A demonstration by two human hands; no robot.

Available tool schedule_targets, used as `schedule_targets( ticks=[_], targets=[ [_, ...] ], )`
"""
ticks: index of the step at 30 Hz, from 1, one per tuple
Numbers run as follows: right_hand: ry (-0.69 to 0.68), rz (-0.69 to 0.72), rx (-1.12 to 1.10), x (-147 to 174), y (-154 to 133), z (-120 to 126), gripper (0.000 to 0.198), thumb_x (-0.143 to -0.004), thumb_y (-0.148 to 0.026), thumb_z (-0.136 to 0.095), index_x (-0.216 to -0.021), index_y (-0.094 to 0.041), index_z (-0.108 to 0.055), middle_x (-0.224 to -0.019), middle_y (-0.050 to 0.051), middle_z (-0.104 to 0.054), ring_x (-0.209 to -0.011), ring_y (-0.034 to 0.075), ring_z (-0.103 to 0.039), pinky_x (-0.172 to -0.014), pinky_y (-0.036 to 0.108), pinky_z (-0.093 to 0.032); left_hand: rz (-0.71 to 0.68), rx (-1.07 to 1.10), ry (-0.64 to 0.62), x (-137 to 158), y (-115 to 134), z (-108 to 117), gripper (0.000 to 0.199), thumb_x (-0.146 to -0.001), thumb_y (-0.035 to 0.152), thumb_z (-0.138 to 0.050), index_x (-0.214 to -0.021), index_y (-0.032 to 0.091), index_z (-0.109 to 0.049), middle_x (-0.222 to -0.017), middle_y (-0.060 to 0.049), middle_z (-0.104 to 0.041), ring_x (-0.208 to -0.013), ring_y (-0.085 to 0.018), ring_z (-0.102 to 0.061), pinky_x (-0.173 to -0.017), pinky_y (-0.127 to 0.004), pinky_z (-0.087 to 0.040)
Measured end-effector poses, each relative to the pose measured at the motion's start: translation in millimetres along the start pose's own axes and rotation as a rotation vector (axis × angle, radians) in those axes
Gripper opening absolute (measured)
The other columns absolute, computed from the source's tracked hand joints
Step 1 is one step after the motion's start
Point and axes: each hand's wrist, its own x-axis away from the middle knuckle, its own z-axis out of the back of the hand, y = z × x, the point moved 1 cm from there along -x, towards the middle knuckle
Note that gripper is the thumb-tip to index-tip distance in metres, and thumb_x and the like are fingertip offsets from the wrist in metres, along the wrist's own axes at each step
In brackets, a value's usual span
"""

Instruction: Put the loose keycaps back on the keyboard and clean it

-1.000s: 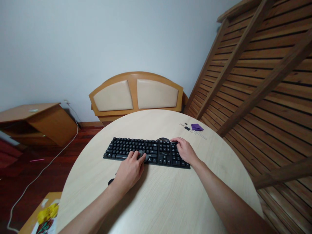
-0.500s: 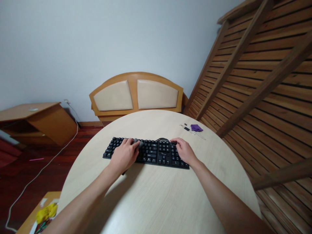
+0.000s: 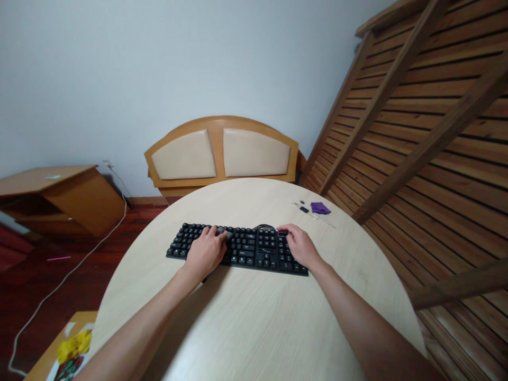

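- Head view, left hand: the hand [image 3: 207, 250] is found partly closed, palm down, with fingers bent over the middle-left part of the keyboard. A small grey item [image 3: 229, 236] is gripped between the fingers and thumb; its full shape is concealed by them, and whether it is pressed on the keys cannot be told.
- Head view, right hand: the hand [image 3: 300, 246] is laid over the right end of the keyboard, at the number pad. Its fingers are loosely extended and a little curled, with the tips reaching the far edge. Whether the frame is firmly gripped cannot be determined.
- Head view, keyboard: the black keyboard [image 3: 248, 247] is seen lying flat on the round pale desk [image 3: 257, 323], keys upward, beneath both hands. A coiled dark cable [image 3: 264, 227] is noted just behind its far edge.
- Head view, near the left wrist: a small dark object [image 3: 204, 279] is partly hidden below the hand; it cannot be identified.
- Head view, far right of the desk: a purple cloth [image 3: 319, 208] is noted beside a small black piece [image 3: 304, 209] and some thin, pale slender items, all well apart from the left hand.
- Head view, surroundings: a padded headboard [image 3: 217, 127] is located beyond the desk, and a slatted wooden panel [image 3: 436, 132] is observed on the right.
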Motion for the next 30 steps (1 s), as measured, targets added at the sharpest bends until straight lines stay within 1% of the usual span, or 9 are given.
schedule_targets(
  ticks=[6, 11, 14, 18, 21, 23, 26, 28, 30],
  targets=[
    [0.006, 0.000, -0.005, -0.2, -0.6, 0.0, 0.043, -0.081, -0.004, -0.041, -0.103, -0.022, -0.073, -0.104, 0.005, -0.073, -0.101, 0.021, -0.066, -0.097, 0.038, -0.050, -0.002, 0.022, -0.006, 31.2, -0.1, 0.9, 0.038, -0.097, 0.023, -0.046, -0.131, 0.023, -0.064, -0.112, -0.013, -0.062, -0.107, -0.028, -0.057, -0.073, -0.034, -0.056],
    [0.012, -0.001, -0.011, -0.2, -0.6, -0.2, 0.044, -0.081, -0.004, -0.041, -0.104, -0.022, -0.073, -0.103, 0.005, -0.073, -0.100, 0.021, -0.066, -0.097, 0.039, -0.050, -0.027, 0.039, -0.016, 48.4, 3.6, 3.8, 0.039, -0.096, 0.020, -0.048, -0.132, 0.021, -0.064, -0.113, -0.013, -0.063, -0.107, -0.028, -0.057, -0.087, -0.039, -0.054],
    [0.015, 0.000, -0.016, 0.3, -1.1, 0.7, 0.043, -0.082, -0.005, -0.041, -0.104, -0.023, -0.073, -0.103, 0.005, -0.073, -0.100, 0.020, -0.066, -0.096, 0.038, -0.050, -0.026, 0.041, -0.041, 56.7, 2.5, 9.8, 0.040, -0.094, 0.020, -0.050, -0.131, 0.022, -0.065, -0.112, -0.013, -0.064, -0.106, -0.028, -0.059, -0.082, -0.038, -0.055],
    [0.015, -0.001, -0.025, 0.7, -2.5, 0.6, 0.035, -0.089, -0.011, -0.042, -0.104, -0.022, -0.072, -0.104, 0.005, -0.074, -0.100, 0.021, -0.067, -0.095, 0.038, -0.051, 0.003, 0.073, -0.105, 59.1, -2.6, 24.6, 0.034, -0.092, 0.023, -0.053, -0.118, 0.023, -0.073, -0.102, -0.010, -0.065, -0.101, -0.028, -0.062, -0.072, -0.035, -0.056],
    [0.018, 0.004, -0.035, -0.9, -6.1, -2.6, 0.030, -0.097, -0.022, -0.041, -0.106, -0.022, -0.070, -0.107, 0.006, -0.073, -0.103, 0.021, -0.067, -0.096, 0.038, -0.051, 0.042, 0.079, -0.057, 53.1, -2.7, 31.5, 0.034, -0.094, 0.027, -0.050, -0.119, 0.023, -0.073, -0.102, -0.010, -0.066, -0.099, -0.027, -0.062, -0.073, -0.036, -0.057],
    [0.035, 0.005, -0.028, -2.8, -10.0, -4.4, 0.030, -0.100, -0.027, -0.040, -0.110, -0.022, -0.067, -0.111, 0.006, -0.072, -0.107, 0.021, -0.066, -0.098, 0.038, -0.050, 0.049, 0.078, -0.007, 49.0, 0.8, 29.1, 0.035, -0.096, 0.028, -0.049, -0.124, 0.024, -0.070, -0.108, -0.010, -0.066, -0.102, -0.027, -0.061, -0.073, -0.035, -0.057],
    [0.074, -0.001, 0.026, -4.5, -16.4, -1.9, 0.028, -0.100, -0.031, -0.042, -0.112, -0.023, -0.066, -0.113, 0.008, -0.070, -0.111, 0.023, -0.063, -0.100, 0.040, -0.048, 0.010, 0.067, 0.006, 48.0, 8.1, 18.2, 0.036, -0.095, 0.025, -0.051, -0.126, 0.024, -0.069, -0.111, -0.011, -0.066, -0.104, -0.027, -0.060, -0.079, -0.036, -0.057],
    [0.106, -0.025, 0.087, -3.2, -19.4, 4.3, 0.024, -0.097, -0.030, -0.047, -0.110, -0.023, -0.067, -0.111, 0.009, -0.069, -0.107, 0.025, -0.062, -0.099, 0.041, -0.047, -0.006, 0.060, -0.019, 51.0, 11.1, 12.7, 0.037, -0.093, 0.022, -0.052, -0.126, 0.022, -0.069, -0.109, -0.012, -0.066, -0.104, -0.027, -0.060, -0.081, -0.038, -0.057],
    [0.127, -0.083, 0.162, 0.7, -20.4, 12.1, 0.021, -0.093, -0.027, -0.052, -0.106, -0.023, -0.068, -0.109, 0.010, -0.068, -0.098, 0.026, -0.064, -0.094, 0.041, -0.048, -0.007, 0.070, -0.045, 54.3, 12.4, 12.0, 0.037, -0.091, 0.022, -0.053, -0.124, 0.021, -0.070, -0.106, -0.011, -0.066, -0.103, -0.028, -0.061, -0.078, -0.038, -0.057]
  ],
)
